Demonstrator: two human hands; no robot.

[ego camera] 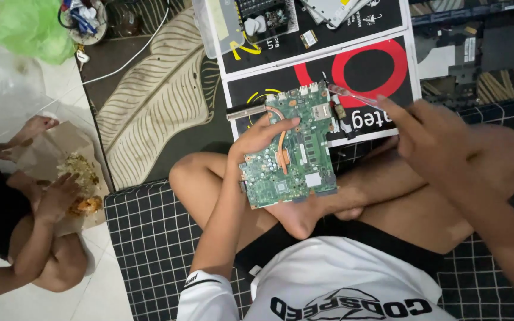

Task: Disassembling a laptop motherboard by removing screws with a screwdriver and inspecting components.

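Observation:
My left hand [261, 135] grips the left edge of a green laptop circuit board [297, 156], thumb lying across its top face beside a copper heat pipe [281, 142]. The board is held tilted above my crossed legs. My right hand [426, 134] is to the right of the board and holds a thin clear plastic tool [352, 95], whose tip points toward the board's upper right corner.
A black, red and white mat [382, 65] lies ahead with a silver bar [246, 110], small parts and a clear box [233, 27]. I sit on a black checked cushion [150, 238]. Another person [25, 232] sits at the left with food on paper [78, 172].

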